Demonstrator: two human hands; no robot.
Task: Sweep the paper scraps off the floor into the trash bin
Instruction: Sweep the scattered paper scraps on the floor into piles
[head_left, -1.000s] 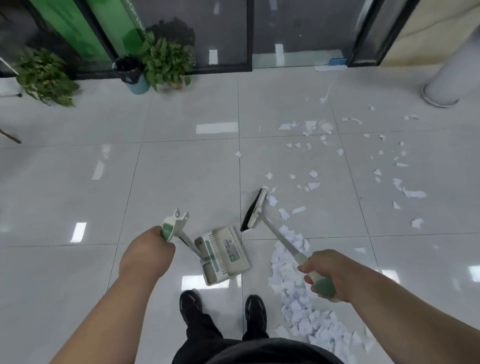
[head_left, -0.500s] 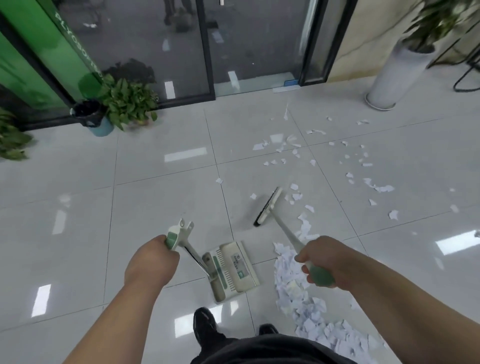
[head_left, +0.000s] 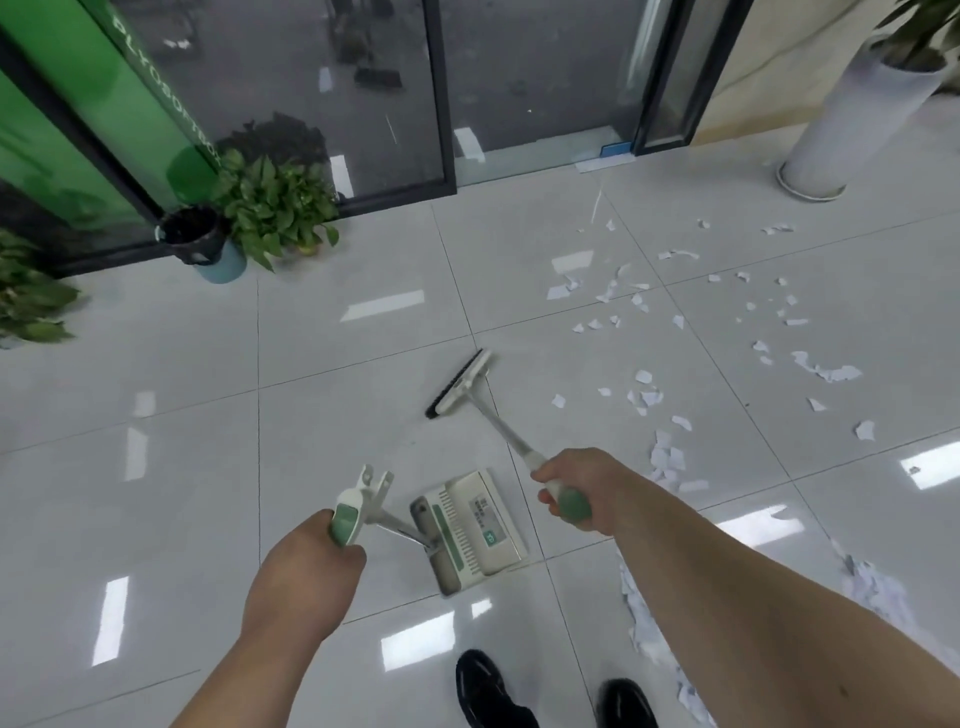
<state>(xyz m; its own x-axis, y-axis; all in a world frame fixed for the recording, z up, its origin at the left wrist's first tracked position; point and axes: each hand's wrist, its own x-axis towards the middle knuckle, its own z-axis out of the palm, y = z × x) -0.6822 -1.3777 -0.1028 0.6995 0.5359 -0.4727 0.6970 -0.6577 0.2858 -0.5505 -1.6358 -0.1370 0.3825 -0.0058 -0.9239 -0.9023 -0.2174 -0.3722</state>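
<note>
My left hand (head_left: 301, 577) grips the green-and-white handle of a white dustpan (head_left: 475, 530), which rests flat on the tiled floor in front of my shoes. My right hand (head_left: 576, 488) holds the green grip of a short broom (head_left: 460, 384); its black bristles are on the floor ahead of the dustpan, left of the scattered scraps. White paper scraps (head_left: 644, 395) lie spread over the tiles to the right and far right. A swept pile of scraps (head_left: 878, 587) is partly hidden under my right forearm. A small blue trash bin (head_left: 200, 244) with a black liner stands by the glass wall at the left.
A leafy potted plant (head_left: 275, 208) sits beside the bin, another plant (head_left: 26, 296) at the left edge. A tall white planter (head_left: 847, 119) stands at the far right. Glass doors with black frames (head_left: 441, 104) close off the back. My black shoes (head_left: 488, 691) are at the bottom.
The broom head has lifted away from the pile and swung forward and left onto bare tile. My view has tilted up and turned right; the dustpan stays in place.
</note>
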